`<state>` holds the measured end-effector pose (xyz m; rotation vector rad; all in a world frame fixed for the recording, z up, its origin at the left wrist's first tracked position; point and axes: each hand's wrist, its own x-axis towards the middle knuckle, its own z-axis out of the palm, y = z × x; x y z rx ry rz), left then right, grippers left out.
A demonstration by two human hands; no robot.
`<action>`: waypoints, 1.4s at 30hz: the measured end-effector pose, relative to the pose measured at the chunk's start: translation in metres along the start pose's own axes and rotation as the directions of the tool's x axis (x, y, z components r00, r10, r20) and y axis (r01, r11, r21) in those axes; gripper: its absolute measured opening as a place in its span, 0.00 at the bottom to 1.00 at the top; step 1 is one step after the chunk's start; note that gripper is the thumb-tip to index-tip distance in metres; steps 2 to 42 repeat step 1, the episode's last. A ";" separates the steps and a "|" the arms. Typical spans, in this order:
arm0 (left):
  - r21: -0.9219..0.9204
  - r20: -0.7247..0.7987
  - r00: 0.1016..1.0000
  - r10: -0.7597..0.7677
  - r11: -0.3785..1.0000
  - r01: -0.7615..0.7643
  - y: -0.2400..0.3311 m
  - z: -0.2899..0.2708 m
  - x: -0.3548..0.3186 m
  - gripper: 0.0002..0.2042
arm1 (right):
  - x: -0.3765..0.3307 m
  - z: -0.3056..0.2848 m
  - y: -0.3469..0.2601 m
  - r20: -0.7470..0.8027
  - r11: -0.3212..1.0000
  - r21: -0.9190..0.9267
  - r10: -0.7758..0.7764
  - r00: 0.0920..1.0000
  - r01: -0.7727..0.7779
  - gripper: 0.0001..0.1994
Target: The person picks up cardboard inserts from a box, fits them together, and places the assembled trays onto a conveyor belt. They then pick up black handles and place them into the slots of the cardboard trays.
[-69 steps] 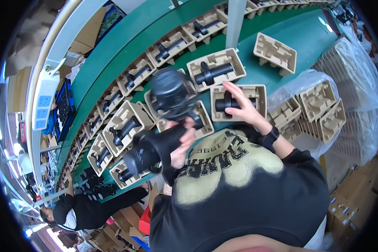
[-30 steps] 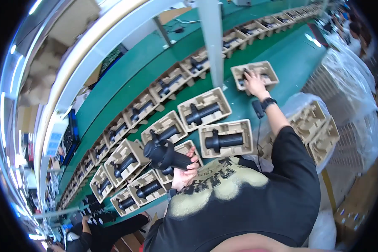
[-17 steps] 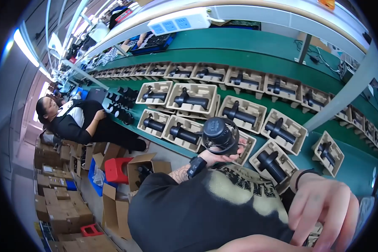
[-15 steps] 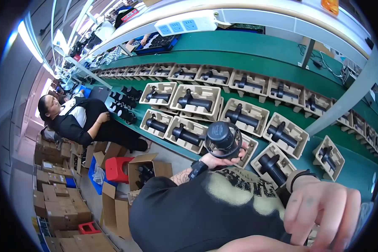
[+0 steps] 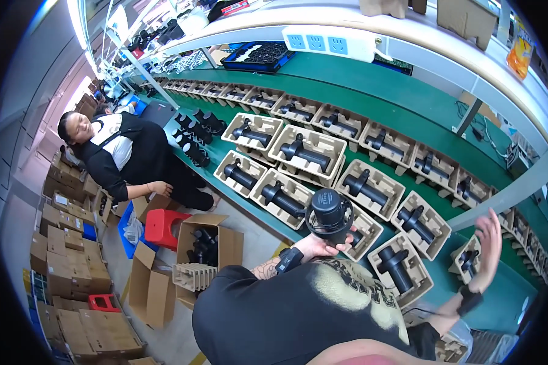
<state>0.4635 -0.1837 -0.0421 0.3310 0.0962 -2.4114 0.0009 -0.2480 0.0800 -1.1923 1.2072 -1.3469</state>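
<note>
My left hand (image 5: 318, 246) is wrapped round a black cylindrical device (image 5: 327, 208) with an open ring about its body. Its flat round end faces up, and the hand grips its lower part. Off to the right, my right hand (image 5: 488, 252) is raised above the bench with fingers apart and nothing in it. Below that hand sits a beige moulded tray (image 5: 467, 258) with a black device in it. Close by the left hand is another beige tray (image 5: 365, 230), partly hidden by the held device. A further tray (image 5: 402, 271) carries a similar black piece between my hands.
Rows of beige trays with black devices line the green bench (image 5: 371, 79). Black cylinders (image 5: 195, 137) stand on it at left. A person (image 5: 134, 152) stands beyond. Cartons (image 5: 213, 243) and a red stool (image 5: 162, 228) occupy the floor. A shelf with a power strip (image 5: 329, 44) spans above.
My right hand has moved from close at the lower right, fingers curled down, out over the bench, now spread. The left hand still holds the device. The view has shifted; the other person's arm has lowered.
</note>
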 end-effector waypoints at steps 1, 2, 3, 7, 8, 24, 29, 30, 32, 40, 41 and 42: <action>0.004 -0.055 0.998 0.037 0.999 -0.037 -0.003 -0.001 -0.006 0.18 | 0.005 0.003 0.002 0.020 1.000 -0.004 -0.003 1.000 0.003 0.30; 0.004 -0.055 0.998 0.037 0.999 -0.037 -0.003 -0.001 -0.006 0.18 | 0.005 0.003 0.002 0.020 1.000 -0.004 -0.003 1.000 0.003 0.30; 0.004 -0.055 0.998 0.037 0.999 -0.037 -0.003 -0.001 -0.006 0.18 | 0.005 0.003 0.002 0.020 1.000 -0.004 -0.003 1.000 0.003 0.30; 0.004 -0.055 0.998 0.037 0.999 -0.037 -0.003 -0.001 -0.006 0.18 | 0.005 0.003 0.002 0.020 1.000 -0.004 -0.003 1.000 0.003 0.30; 0.004 -0.055 0.998 0.037 0.999 -0.037 -0.003 -0.001 -0.006 0.18 | 0.005 0.003 0.002 0.020 1.000 -0.004 -0.003 1.000 0.003 0.30; 0.004 -0.055 0.998 0.037 0.999 -0.037 -0.003 -0.001 -0.006 0.18 | 0.005 0.003 0.002 0.020 1.000 -0.004 -0.003 1.000 0.003 0.30; 0.004 -0.055 0.998 0.037 0.999 -0.037 -0.003 -0.001 -0.006 0.18 | 0.005 0.003 0.002 0.020 1.000 -0.004 -0.003 1.000 0.003 0.30; 0.004 -0.055 0.998 0.037 0.999 -0.037 -0.003 -0.001 -0.006 0.18 | 0.005 0.003 0.002 0.020 1.000 -0.004 -0.003 1.000 0.003 0.30; 0.004 -0.055 0.998 0.037 0.999 -0.037 -0.003 -0.001 -0.006 0.18 | 0.005 0.003 0.002 0.020 1.000 -0.004 -0.003 1.000 0.003 0.30; 0.004 -0.055 0.998 0.037 0.999 -0.037 -0.003 -0.001 -0.006 0.18 | 0.005 0.003 0.002 0.020 1.000 -0.004 -0.003 1.000 0.003 0.30; 0.004 -0.055 0.998 0.037 0.999 -0.037 -0.003 -0.001 -0.006 0.18 | 0.005 0.003 0.002 0.020 1.000 -0.004 -0.003 1.000 0.003 0.30; 0.004 -0.055 0.998 0.037 0.999 -0.037 -0.003 -0.001 -0.006 0.18 | 0.005 0.003 0.002 0.020 1.000 -0.004 -0.003 1.000 0.003 0.30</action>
